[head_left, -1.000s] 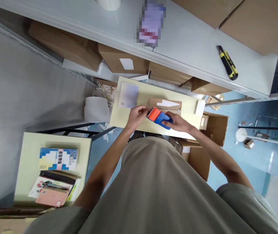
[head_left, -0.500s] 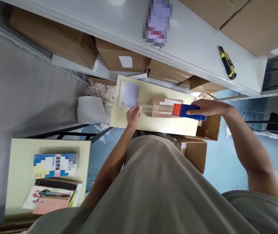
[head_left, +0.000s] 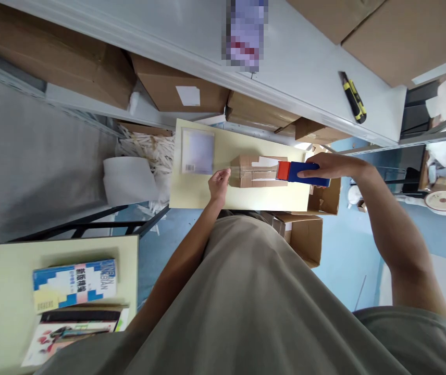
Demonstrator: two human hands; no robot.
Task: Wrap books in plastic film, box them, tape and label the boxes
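Note:
A small brown cardboard box (head_left: 242, 179) with a white label lies on the pale yellow table (head_left: 203, 197). Clear packing tape (head_left: 260, 170) runs along its top. At the box's left end, the fingertips of my left hand (head_left: 219, 185) are pinched together on what looks like the tape's free end. My right hand (head_left: 320, 166) grips a blue tape dispenser (head_left: 299, 173) with an orange-red front, which rests over the right end of the box. A flat pale packet with a barcode (head_left: 198, 151) lies at the table's left side.
A yellow-black utility knife (head_left: 354, 99) lies on the grey shelf (head_left: 301, 67) above. Books (head_left: 75, 284) sit on a lower-left table. A white roll (head_left: 129, 179) stands left of the worktable, and open cartons (head_left: 305, 237) are below right.
The view has shifted a little. My left hand has moved closer to the box's left end. My right hand still holds the dispenser over the right end.

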